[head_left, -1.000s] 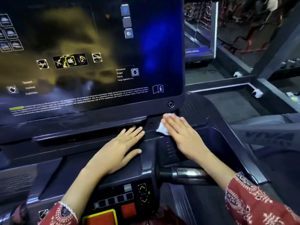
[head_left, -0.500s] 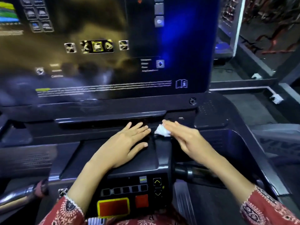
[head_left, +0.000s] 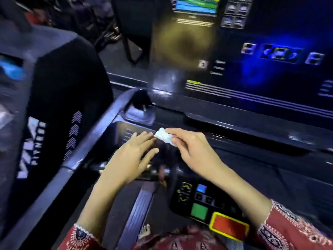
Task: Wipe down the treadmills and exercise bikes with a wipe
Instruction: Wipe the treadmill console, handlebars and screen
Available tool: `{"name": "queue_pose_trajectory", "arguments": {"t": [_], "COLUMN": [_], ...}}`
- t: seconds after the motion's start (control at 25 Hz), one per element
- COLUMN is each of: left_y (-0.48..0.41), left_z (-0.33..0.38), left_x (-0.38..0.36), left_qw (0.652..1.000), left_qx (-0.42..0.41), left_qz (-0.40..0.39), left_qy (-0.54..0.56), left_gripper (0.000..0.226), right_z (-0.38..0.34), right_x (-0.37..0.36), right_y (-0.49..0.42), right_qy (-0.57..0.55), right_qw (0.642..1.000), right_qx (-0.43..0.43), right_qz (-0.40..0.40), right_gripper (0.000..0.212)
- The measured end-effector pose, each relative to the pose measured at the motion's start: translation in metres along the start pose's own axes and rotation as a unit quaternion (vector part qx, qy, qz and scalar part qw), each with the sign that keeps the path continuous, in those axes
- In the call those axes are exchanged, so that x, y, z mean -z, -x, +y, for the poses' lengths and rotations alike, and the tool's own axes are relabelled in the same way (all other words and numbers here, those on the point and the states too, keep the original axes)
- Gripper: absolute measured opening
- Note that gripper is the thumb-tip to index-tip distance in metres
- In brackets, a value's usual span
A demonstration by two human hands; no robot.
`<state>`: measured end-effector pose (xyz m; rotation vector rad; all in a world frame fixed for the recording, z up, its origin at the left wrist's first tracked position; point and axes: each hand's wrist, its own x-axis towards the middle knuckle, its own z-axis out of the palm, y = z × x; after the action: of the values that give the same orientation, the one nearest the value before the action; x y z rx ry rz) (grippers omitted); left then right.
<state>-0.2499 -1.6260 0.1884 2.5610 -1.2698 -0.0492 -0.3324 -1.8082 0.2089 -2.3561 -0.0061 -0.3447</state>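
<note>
I am at the black console of a treadmill (head_left: 243,156), with its big dark touchscreen (head_left: 261,60) at the upper right. My right hand (head_left: 191,150) pinches a crumpled white wipe (head_left: 164,135) between thumb and fingers, lifted slightly over the left part of the console deck. My left hand (head_left: 134,156) lies flat, fingers straight, on the console's left end, its fingertips just beside the wipe. The frame is blurred by head motion.
A control pad with a green button (head_left: 199,212), a red stop button (head_left: 229,227) and arrow keys sits low in the middle. A neighbouring black machine with white lettering (head_left: 45,114) stands at the left. A recessed cup holder (head_left: 139,112) is beyond my hands.
My view has swung left. Both hands moved from the console's middle to its left end. The right hand now pinches the wipe raised instead of pressing it flat.
</note>
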Motion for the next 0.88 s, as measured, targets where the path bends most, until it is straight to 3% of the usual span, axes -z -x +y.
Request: {"name": "queue_pose_trajectory", "arguments": {"t": [0.12,0.32,0.4,0.48,0.56,0.64,0.76,0.88], "left_y": [0.027,0.055,0.063,0.068,0.068,0.06,0.045,0.034], "left_z": [-0.061,-0.136,-0.149,-0.155,-0.158,-0.162,-0.165,-0.167], "left_x": [0.016,0.031,0.027,0.02,0.015,0.011,0.008,0.005], "left_qw": [0.997,0.979,0.973,0.965,0.954,0.948,0.943,0.941], "left_qx": [0.075,0.193,0.213,0.22,0.229,0.24,0.252,0.236], "left_qz": [0.021,0.037,0.014,-0.015,-0.015,-0.023,-0.027,-0.011], "left_qy": [0.016,0.051,0.085,0.143,0.193,0.21,0.215,0.243], "left_gripper": [0.075,0.059,0.057,0.057,0.058,0.059,0.06,0.059], "right_z": [-0.036,-0.048,-0.05,-0.048,-0.037,-0.031,-0.041,-0.054], "right_x": [-0.052,-0.139,-0.175,-0.19,-0.181,-0.17,-0.172,-0.172], "right_y": [-0.042,-0.119,-0.123,-0.116,-0.134,-0.165,-0.191,-0.153], "right_qy": [-0.012,0.042,0.098,0.132,0.165,0.189,0.18,0.142], "right_qw": [1.0,0.999,0.986,0.956,0.937,0.951,0.972,0.965], "right_qx": [0.018,0.004,0.072,0.177,0.228,0.157,0.018,0.043], "right_qz": [-0.012,-0.021,-0.114,-0.194,-0.207,-0.188,-0.151,-0.218], "right_gripper": [0.03,0.034,0.029,0.042,0.041,0.03,0.042,0.051]}}
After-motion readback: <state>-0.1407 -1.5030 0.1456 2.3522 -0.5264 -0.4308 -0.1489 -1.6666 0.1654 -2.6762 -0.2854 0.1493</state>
